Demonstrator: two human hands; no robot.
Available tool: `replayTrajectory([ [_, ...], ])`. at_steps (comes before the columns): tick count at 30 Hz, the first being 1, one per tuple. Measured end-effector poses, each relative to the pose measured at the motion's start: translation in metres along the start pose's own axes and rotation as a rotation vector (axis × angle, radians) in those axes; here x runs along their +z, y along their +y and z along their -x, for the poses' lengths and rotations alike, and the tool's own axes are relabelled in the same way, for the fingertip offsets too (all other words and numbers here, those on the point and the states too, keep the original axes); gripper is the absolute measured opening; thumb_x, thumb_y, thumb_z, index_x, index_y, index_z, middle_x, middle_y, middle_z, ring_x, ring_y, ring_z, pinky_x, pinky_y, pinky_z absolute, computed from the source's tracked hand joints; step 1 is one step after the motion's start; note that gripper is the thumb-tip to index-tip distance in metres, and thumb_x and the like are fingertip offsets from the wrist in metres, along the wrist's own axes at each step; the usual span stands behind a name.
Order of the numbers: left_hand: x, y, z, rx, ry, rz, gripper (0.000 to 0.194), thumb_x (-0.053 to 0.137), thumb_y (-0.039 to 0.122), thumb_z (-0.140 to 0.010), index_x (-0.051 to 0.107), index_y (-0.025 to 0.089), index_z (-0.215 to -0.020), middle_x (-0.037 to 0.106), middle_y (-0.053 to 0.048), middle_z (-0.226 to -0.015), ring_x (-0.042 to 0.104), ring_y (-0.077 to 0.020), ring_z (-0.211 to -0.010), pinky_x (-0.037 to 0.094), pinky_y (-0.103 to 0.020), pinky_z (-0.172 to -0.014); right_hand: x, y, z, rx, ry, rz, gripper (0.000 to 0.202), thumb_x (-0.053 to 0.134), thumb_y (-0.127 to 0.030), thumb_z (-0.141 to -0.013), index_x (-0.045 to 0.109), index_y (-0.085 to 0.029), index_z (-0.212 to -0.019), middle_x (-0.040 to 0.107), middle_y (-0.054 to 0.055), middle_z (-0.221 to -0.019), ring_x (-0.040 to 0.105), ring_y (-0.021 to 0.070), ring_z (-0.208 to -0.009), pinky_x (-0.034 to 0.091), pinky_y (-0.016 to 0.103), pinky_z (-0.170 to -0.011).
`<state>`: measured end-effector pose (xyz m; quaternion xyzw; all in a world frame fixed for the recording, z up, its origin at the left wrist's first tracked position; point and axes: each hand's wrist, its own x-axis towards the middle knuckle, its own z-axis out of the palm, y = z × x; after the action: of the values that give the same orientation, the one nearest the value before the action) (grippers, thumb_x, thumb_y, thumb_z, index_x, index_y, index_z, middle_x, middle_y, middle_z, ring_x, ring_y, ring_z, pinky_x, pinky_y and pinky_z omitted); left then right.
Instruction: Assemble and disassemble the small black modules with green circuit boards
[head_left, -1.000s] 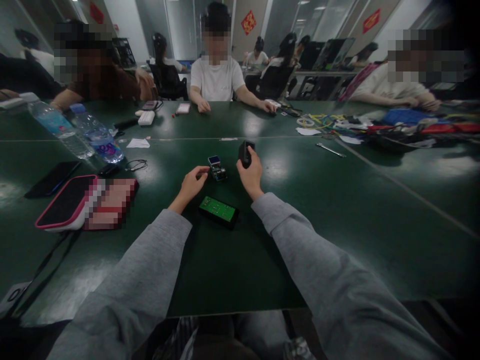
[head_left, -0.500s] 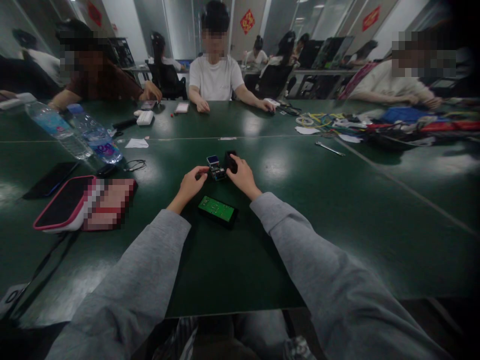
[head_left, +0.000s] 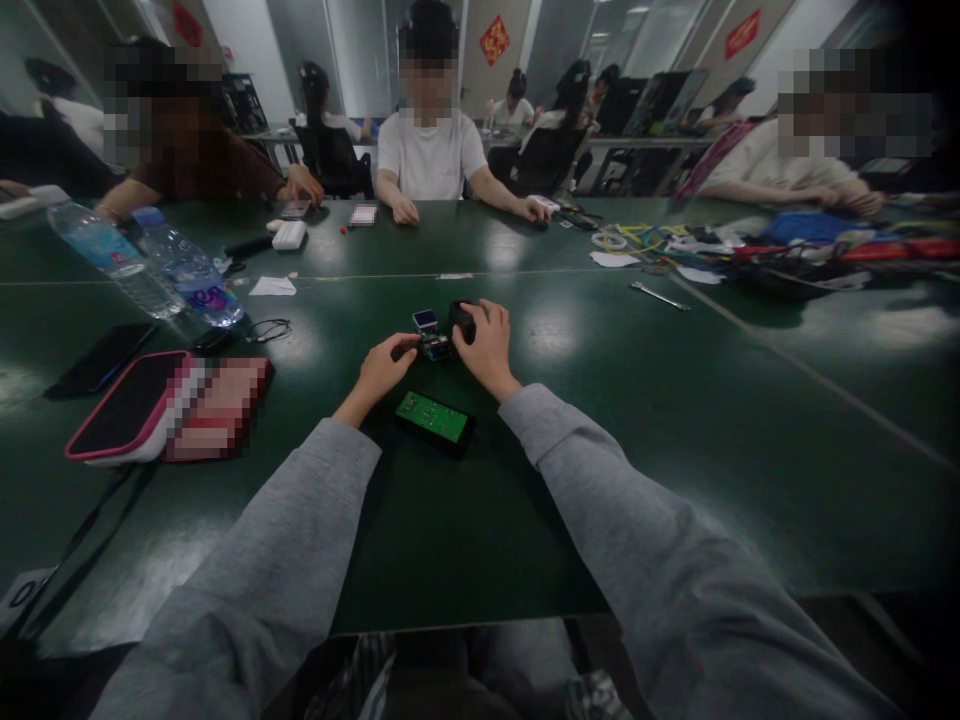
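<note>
My right hand [head_left: 486, 345] grips a small black housing [head_left: 460, 318], its fingers over the far right side and its thumb at the near side. My left hand [head_left: 382, 368] has thumb and forefinger drawn together in a pinch. Whatever is between these fingertips is too small to make out. Between my hands sits a small circuit board assembly [head_left: 434, 346] with a little square display [head_left: 425, 319] tilted up behind it. Closer to me, a green circuit board [head_left: 435, 416] rests in a black shallow case, touched by neither hand.
On the left are two water bottles [head_left: 191, 270], a phone [head_left: 101, 360], a pink-rimmed case [head_left: 131, 405] and a red booklet-like item [head_left: 217, 410]. A wrench [head_left: 659, 296] and a cable heap [head_left: 795, 250] lie to the right. Across the table sit several people.
My right hand has shifted slightly, its fingers reaching further up over the black housing, which has turned a little. My left hand has edged slightly right, toward the circuit board assembly.
</note>
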<state>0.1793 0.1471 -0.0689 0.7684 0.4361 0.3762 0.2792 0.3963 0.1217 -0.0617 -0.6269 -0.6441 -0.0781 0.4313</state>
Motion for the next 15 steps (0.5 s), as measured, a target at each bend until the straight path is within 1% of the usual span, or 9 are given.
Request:
replayTrajectory([
  [2, 0.0, 0.0, 0.0, -0.002, -0.005, 0.0, 0.028, 0.061, 0.026, -0.09, 0.07, 0.026, -0.117, 0.073, -0.005, -0.118, 0.068, -0.0232, -0.111, 0.051, -0.046, -0.102, -0.007, -0.008, 0.001, -0.058, 0.012, -0.027, 0.037, 0.051, -0.032, -0.096, 0.061, -0.021, -0.13, 0.051, 0.013, -0.139, 0.039, 0.0307, -0.137, 0.037, 0.053, -0.114],
  [3, 0.0, 0.0, 0.0, -0.001, -0.007, -0.001, 0.029, 0.062, 0.026, -0.09, 0.07, 0.026, -0.117, 0.073, -0.005, -0.119, 0.068, -0.0234, -0.111, 0.051, -0.046, -0.103, -0.01, -0.011, 0.001, -0.099, -0.011, -0.038, 0.036, 0.047, -0.034, -0.098, 0.06, -0.023, -0.13, 0.051, 0.012, -0.141, 0.039, 0.0293, -0.138, 0.036, 0.052, -0.115],
  [5, 0.0, 0.0, -0.001, 0.004, -0.011, -0.006, 0.03, 0.061, 0.025, -0.09, 0.069, 0.026, -0.118, 0.073, -0.005, -0.12, 0.067, -0.0235, -0.113, 0.051, -0.046, -0.104, -0.013, -0.017, 0.002, -0.199, -0.107, -0.047, 0.038, 0.044, -0.04, -0.101, 0.058, -0.024, -0.133, 0.049, 0.009, -0.146, 0.038, 0.0273, -0.142, 0.035, 0.05, -0.117],
  [7, 0.001, -0.001, -0.001, 0.02, -0.014, -0.011, 0.031, 0.061, 0.024, -0.09, 0.069, 0.026, -0.119, 0.073, -0.004, -0.122, 0.067, -0.0233, -0.114, 0.05, -0.044, -0.105, -0.012, -0.02, 0.004, -0.306, -0.24, -0.038, 0.043, 0.044, -0.046, -0.102, 0.054, -0.025, -0.138, 0.045, 0.007, -0.153, 0.035, 0.0258, -0.145, 0.032, 0.048, -0.12],
  [9, 0.001, -0.001, -0.001, 0.041, -0.022, -0.014, 0.032, 0.06, 0.023, -0.09, 0.069, 0.025, -0.121, 0.072, -0.004, -0.125, 0.067, -0.023, -0.115, 0.05, -0.043, -0.106, -0.009, -0.021, 0.006, -0.389, -0.347, -0.006, 0.049, 0.046, -0.046, -0.101, 0.048, -0.025, -0.145, 0.039, 0.006, -0.158, 0.033, 0.0246, -0.148, 0.028, 0.047, -0.122],
  [10, 0.001, -0.001, -0.001, 0.05, -0.028, -0.017, 0.033, 0.06, 0.023, -0.09, 0.068, 0.025, -0.122, 0.072, -0.005, -0.125, 0.066, -0.023, -0.115, 0.049, -0.043, -0.106, -0.007, -0.021, 0.007, -0.411, -0.374, 0.016, 0.051, 0.047, -0.044, -0.101, 0.045, -0.025, -0.148, 0.038, 0.006, -0.16, 0.032, 0.0242, -0.148, 0.026, 0.047, -0.123],
  [13, 0.001, -0.001, -0.001, 0.058, -0.036, -0.031, 0.035, 0.06, 0.024, -0.09, 0.068, 0.024, -0.124, 0.071, -0.006, -0.126, 0.066, -0.023, -0.115, 0.05, -0.042, -0.106, -0.003, -0.02, 0.008, -0.421, -0.376, 0.07, 0.053, 0.045, -0.036, -0.102, 0.04, -0.021, -0.153, 0.036, 0.007, -0.161, 0.034, 0.0232, -0.148, 0.023, 0.047, -0.124],
  [15, 0.001, 0.0, 0.0, 0.052, -0.037, -0.04, 0.035, 0.061, 0.025, -0.09, 0.068, 0.024, -0.124, 0.071, -0.006, -0.126, 0.067, -0.0232, -0.115, 0.05, -0.043, -0.105, -0.001, -0.019, 0.009, -0.406, -0.36, 0.086, 0.052, 0.044, -0.034, -0.103, 0.039, -0.021, -0.153, 0.036, 0.007, -0.161, 0.035, 0.0232, -0.147, 0.023, 0.047, -0.124],
])
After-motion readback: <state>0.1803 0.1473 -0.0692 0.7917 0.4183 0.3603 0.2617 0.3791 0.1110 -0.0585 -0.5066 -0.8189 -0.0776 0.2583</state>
